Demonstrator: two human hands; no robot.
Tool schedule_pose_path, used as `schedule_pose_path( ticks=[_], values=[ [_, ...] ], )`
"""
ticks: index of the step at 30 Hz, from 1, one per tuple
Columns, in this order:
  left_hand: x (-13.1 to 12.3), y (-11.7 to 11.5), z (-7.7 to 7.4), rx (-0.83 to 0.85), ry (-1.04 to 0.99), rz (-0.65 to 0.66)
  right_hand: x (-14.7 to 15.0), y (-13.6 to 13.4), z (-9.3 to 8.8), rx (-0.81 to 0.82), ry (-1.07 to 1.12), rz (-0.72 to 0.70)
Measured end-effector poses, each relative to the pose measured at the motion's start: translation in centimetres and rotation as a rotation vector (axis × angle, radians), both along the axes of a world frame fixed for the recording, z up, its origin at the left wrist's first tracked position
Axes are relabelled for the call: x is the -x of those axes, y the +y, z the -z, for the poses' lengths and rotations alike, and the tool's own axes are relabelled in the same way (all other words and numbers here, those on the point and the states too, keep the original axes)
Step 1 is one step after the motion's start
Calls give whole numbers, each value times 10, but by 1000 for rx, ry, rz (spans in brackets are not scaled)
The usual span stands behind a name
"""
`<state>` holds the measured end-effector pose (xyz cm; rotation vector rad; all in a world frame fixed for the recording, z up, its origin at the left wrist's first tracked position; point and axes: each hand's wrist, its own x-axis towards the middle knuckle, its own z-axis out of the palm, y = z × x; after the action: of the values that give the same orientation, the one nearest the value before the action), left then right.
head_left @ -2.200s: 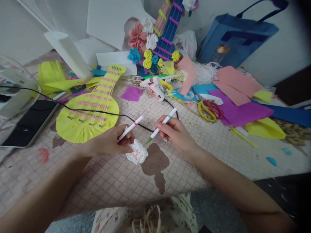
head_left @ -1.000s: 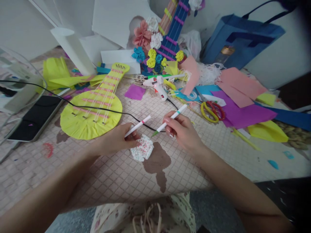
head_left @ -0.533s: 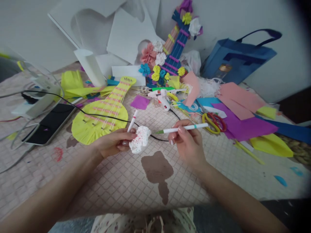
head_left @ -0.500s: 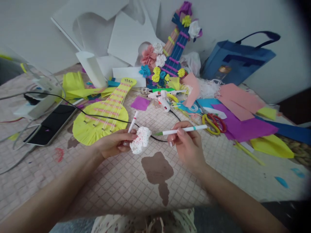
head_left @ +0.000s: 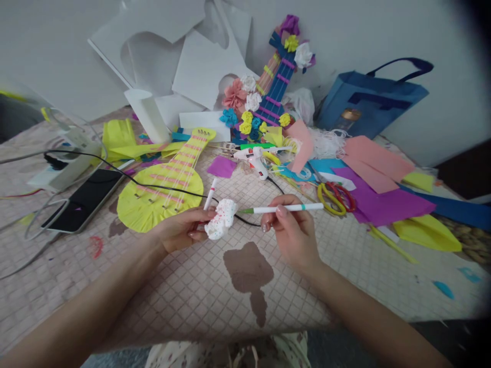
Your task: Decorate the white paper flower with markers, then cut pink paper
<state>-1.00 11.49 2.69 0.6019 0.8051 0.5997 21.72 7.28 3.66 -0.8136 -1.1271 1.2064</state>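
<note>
My left hand pinches a crumpled white paper flower dotted with small red and green specks. A white marker with a pink band sticks up from behind the same fingers, so that hand seems to hold it too. Between the fingers of my right hand lies a white marker with a green tip, held nearly level. Its tip points left at the flower, touching or very near its right edge. Left of the flower a yellow paper guitar with pink strips and white strings lies on the table.
A white glue gun lies beyond my hands, its black cable running nearby. Scissors and coloured paper are on the right. A phone and power strip sit left. Behind are a blue flower-trimmed guitar and a blue bag.
The view has shifted slightly. Both hands keep their holds, and the green marker's tip stays beside the flower, which looks slightly turned.
</note>
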Motion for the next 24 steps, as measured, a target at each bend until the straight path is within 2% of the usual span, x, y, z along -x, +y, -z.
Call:
schedule_pose_path(
  ticks=[7, 12, 17, 24],
  values=[
    [-4, -1, -4, 12, -8, -21, 2, -1, 2, 2, 22, -71],
    [-4, -2, -4, 64, 8, -110, 2, -2, 1, -20, 27, -35],
    [-5, -2, -5, 119, 6, -149, 4, -3, 2, -40, 52, -94],
    [-7, -3, -8, 157, -57, -201, 4, -2, 6, -133, 75, -101]
  ],
)
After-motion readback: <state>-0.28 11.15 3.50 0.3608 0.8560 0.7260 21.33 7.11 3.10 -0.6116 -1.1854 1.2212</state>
